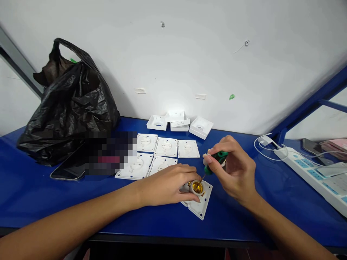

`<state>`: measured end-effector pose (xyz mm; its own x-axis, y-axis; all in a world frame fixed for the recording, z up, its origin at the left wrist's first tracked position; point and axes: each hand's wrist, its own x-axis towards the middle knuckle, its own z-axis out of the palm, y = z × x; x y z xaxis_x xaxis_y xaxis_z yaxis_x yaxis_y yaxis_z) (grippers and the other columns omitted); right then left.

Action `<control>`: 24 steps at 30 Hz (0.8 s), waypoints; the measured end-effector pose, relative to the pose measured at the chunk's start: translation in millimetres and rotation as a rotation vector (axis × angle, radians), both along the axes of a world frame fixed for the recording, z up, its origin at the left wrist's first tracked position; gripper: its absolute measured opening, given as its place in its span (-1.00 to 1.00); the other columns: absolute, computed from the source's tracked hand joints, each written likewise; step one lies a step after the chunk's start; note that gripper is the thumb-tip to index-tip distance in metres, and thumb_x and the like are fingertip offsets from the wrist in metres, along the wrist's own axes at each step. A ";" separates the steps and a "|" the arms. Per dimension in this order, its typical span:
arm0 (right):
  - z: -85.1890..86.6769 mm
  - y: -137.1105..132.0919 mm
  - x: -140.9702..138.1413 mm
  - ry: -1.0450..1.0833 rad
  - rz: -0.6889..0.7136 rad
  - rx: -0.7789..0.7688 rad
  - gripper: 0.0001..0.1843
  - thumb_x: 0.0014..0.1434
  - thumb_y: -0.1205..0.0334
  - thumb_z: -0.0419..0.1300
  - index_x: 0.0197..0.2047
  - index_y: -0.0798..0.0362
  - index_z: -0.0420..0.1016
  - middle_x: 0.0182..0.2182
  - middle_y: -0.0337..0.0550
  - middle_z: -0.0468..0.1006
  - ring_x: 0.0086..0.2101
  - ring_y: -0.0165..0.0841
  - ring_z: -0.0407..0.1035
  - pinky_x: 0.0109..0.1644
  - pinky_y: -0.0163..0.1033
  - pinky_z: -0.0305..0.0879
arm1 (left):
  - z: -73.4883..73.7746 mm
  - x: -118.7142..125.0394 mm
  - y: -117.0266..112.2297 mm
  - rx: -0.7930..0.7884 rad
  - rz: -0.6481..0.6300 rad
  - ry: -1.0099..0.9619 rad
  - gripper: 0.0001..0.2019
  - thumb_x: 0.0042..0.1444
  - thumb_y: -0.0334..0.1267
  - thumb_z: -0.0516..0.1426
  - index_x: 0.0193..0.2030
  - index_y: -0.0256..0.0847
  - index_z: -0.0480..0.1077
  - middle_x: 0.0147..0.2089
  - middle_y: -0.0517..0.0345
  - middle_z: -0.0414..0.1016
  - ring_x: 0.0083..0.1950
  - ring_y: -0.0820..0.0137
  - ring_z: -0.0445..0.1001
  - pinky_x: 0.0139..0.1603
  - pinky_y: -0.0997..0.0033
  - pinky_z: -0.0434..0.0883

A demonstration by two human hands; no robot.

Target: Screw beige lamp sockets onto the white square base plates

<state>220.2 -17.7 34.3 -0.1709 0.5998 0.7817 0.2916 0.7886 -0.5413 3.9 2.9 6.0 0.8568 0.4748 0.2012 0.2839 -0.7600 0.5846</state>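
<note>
My left hand (169,184) is closed around a white lamp holder with a brass socket (197,186), which stands on a square white base plate (202,206) on the blue table. My right hand (233,168) grips a green-handled screwdriver (217,160); its thin shaft slants down into the brass socket. Several flat white plates (166,147) lie in two rows just behind my left hand.
Three white box covers (176,121) sit against the wall. A black plastic bag (67,101) and a dark phone (69,168) occupy the left. A white power strip (314,173) with cables lies at the right, beside a blue frame post (306,108).
</note>
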 end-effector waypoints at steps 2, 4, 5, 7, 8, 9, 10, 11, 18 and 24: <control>-0.3 -1.0 1.1 -0.029 -0.015 0.008 -0.67 0.37 0.37 0.36 0.13 -0.17 0.60 -0.25 -0.29 0.53 -0.27 -0.34 0.34 -0.21 -0.16 0.26 | -0.3 0.0 -0.1 0.002 -0.002 -0.002 -0.69 0.30 -0.10 0.42 0.02 -0.21 0.54 -0.07 0.07 0.57 -0.04 0.19 0.60 -0.02 0.32 0.42; 1.3 -2.9 3.3 -0.125 0.093 -0.111 -0.55 0.50 0.29 0.19 0.38 -0.21 0.45 -0.03 -0.16 0.57 -0.09 -0.26 0.41 -0.08 -0.10 0.35 | -0.6 -0.1 0.1 0.004 -0.008 0.004 -0.71 0.31 -0.08 0.41 -0.01 -0.21 0.54 -0.10 0.08 0.57 -0.06 0.19 0.59 -0.03 0.32 0.42; 2.4 -3.8 4.0 -0.150 0.153 -0.190 -0.51 0.55 0.28 0.08 0.46 -0.22 0.35 0.06 -0.13 0.57 -0.06 -0.26 0.43 -0.08 -0.09 0.37 | -0.8 -0.2 0.3 0.007 -0.010 0.007 -0.72 0.31 -0.08 0.41 -0.02 -0.20 0.54 -0.11 0.09 0.57 -0.06 0.19 0.59 -0.03 0.32 0.42; 3.9 -5.1 3.5 -0.115 0.199 -0.190 -0.56 0.53 0.29 0.14 0.38 -0.23 0.44 -0.03 -0.17 0.60 -0.12 -0.27 0.44 -0.13 -0.12 0.38 | -1.5 -0.2 0.7 0.009 -0.014 0.002 -0.72 0.31 -0.08 0.41 -0.01 -0.19 0.54 -0.10 0.08 0.58 -0.04 0.18 0.59 -0.01 0.31 0.43; 3.9 -5.2 2.3 -0.085 0.156 -0.146 -0.63 0.48 0.31 0.22 0.27 -0.20 0.54 -0.12 -0.20 0.60 -0.17 -0.28 0.42 -0.17 -0.14 0.36 | -1.7 -0.3 0.8 0.007 -0.015 -0.003 -0.71 0.30 -0.09 0.41 -0.01 -0.18 0.53 -0.08 0.07 0.58 -0.03 0.18 0.59 -0.01 0.31 0.43; 3.3 -4.9 0.9 -0.051 0.095 -0.089 -0.69 0.42 0.34 0.31 0.15 -0.18 0.60 -0.20 -0.23 0.59 -0.23 -0.30 0.39 -0.21 -0.15 0.32 | -1.8 -0.3 0.8 0.003 -0.015 -0.009 -0.72 0.30 -0.10 0.42 -0.01 -0.18 0.53 -0.06 0.07 0.58 -0.02 0.18 0.60 -0.01 0.31 0.43; 2.2 -4.3 -0.5 -0.035 0.050 -0.044 -0.72 0.37 0.36 0.35 0.08 -0.15 0.62 -0.24 -0.24 0.57 -0.27 -0.31 0.37 -0.23 -0.15 0.29 | -1.8 -0.4 0.6 0.001 -0.015 -0.013 -0.72 0.30 -0.11 0.42 -0.01 -0.18 0.53 -0.04 0.07 0.58 -0.01 0.18 0.60 0.00 0.32 0.43; 0.7 -3.5 -1.5 -0.026 0.009 -0.009 -0.73 0.34 0.38 0.38 0.05 -0.13 0.63 -0.26 -0.25 0.56 -0.29 -0.32 0.35 -0.24 -0.14 0.26 | -1.6 -0.4 0.5 0.002 -0.013 -0.014 -0.71 0.29 -0.11 0.42 0.00 -0.18 0.53 -0.04 0.07 0.58 -0.01 0.18 0.60 -0.01 0.32 0.43; -4.7 -2.0 5.8 -0.066 0.096 -0.090 -0.56 0.49 0.33 0.18 0.36 -0.19 0.48 -0.12 -0.15 0.54 -0.16 -0.26 0.41 -0.12 -0.07 0.38 | -1.9 -0.6 -1.3 0.078 0.003 0.031 -0.65 0.33 -0.04 0.39 0.08 -0.21 0.53 -0.11 0.08 0.57 -0.08 0.19 0.59 -0.03 0.30 0.42; -5.9 -3.3 8.6 -0.113 0.106 -0.085 -0.48 0.45 0.36 0.21 0.41 -0.18 0.40 -0.05 -0.11 0.57 -0.10 -0.23 0.47 -0.09 -0.05 0.46 | -3.1 -1.1 -5.2 0.053 0.023 0.016 -0.67 0.32 -0.08 0.40 0.08 -0.17 0.50 -0.04 0.08 0.58 -0.04 0.18 0.58 0.04 0.24 0.43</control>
<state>228.9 -21.0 28.3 -0.3210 0.6368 0.7011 0.2721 0.7710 -0.5757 2.8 -2.3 2.9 0.8490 0.4838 0.2125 0.3111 -0.7826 0.5391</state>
